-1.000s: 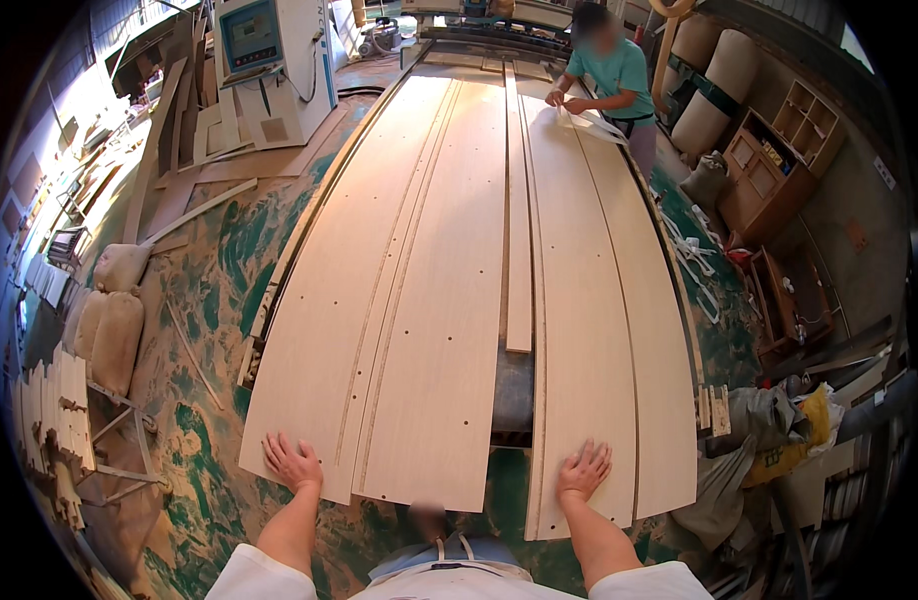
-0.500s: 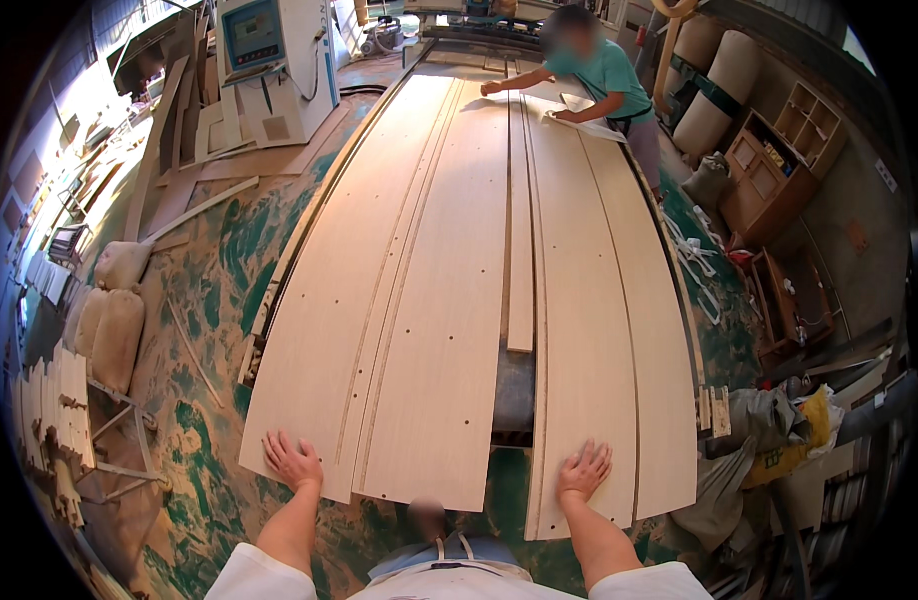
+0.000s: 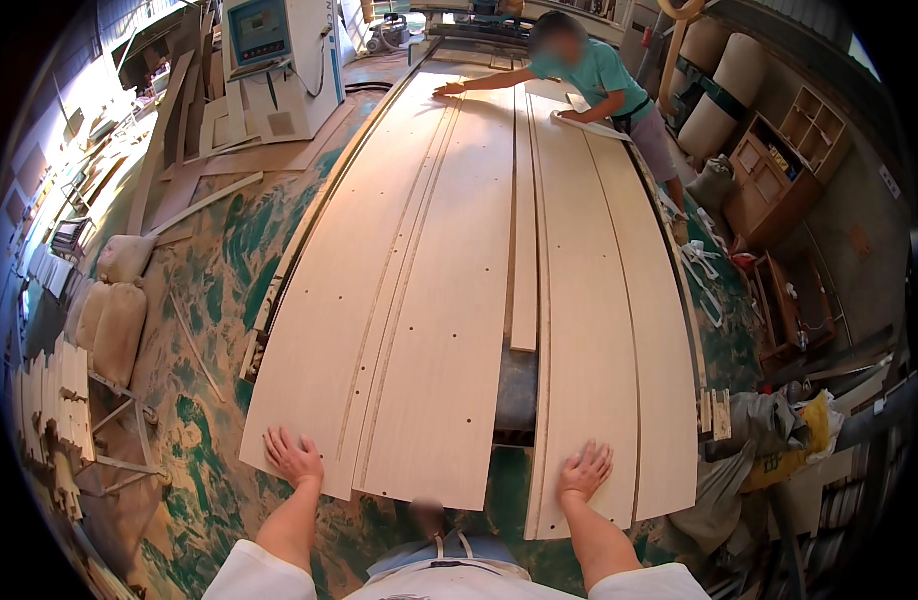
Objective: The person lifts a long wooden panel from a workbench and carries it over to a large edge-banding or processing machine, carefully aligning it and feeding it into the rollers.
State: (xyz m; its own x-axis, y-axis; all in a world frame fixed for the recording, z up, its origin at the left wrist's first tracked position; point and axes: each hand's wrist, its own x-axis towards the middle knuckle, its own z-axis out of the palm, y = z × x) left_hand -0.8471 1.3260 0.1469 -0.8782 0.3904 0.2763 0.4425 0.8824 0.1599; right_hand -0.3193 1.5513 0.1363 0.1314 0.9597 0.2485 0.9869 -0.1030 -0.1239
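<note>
**Colours in the wood shop**

The long wood boards (image 3: 449, 290) are pale cream with tiny dark dots. The floor (image 3: 229, 240) is green with pale swirly patches. The sacks (image 3: 119, 300) are tan. The person at the far end wears a teal shirt (image 3: 604, 75). The machine (image 3: 274, 60) looks white with a blue screen, maybe.

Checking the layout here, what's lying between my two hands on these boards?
In the head view, between the left hand and right hand lie a wide drilled panel and a dark gap.
</note>
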